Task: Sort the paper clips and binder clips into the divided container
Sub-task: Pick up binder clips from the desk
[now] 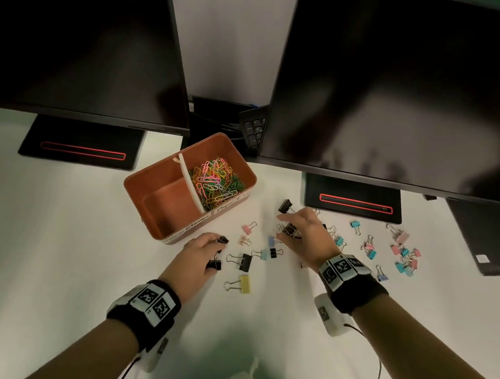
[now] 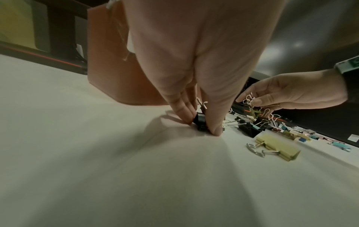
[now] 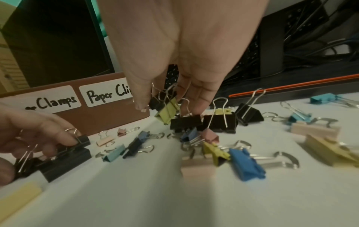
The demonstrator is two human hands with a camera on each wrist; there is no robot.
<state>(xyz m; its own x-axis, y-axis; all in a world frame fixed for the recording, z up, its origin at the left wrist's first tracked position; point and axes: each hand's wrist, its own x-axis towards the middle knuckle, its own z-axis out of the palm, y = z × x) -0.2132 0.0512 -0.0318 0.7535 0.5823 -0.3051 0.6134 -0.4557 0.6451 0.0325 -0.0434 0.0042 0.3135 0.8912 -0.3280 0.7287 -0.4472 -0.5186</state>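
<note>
At far left, we note the divided container (image 1: pixel 155 228): paper clips (image 1: pixel 216 182) fill its far compartment, the near one looks bare. The left hand (image 1: pixel 199 258) pinches a small black binder clip (image 2: pixel 201 121) against the desk (image 1: pixel 47 243). The right hand (image 1: pixel 305 230) pinches several clips' wire handles. We judge binder clips light, stiff, smooth-sided: best taken by body or handles. More lie scattered right.

Two dark monitors (image 1: pixel 82 33) over white desk (image 1: pixel 47 243)

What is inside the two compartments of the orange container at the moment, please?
The right compartment of the orange container holds a heap of coloured paper clips. The left compartment shows only bare floor; its near corner is hidden by the wall.
</note>
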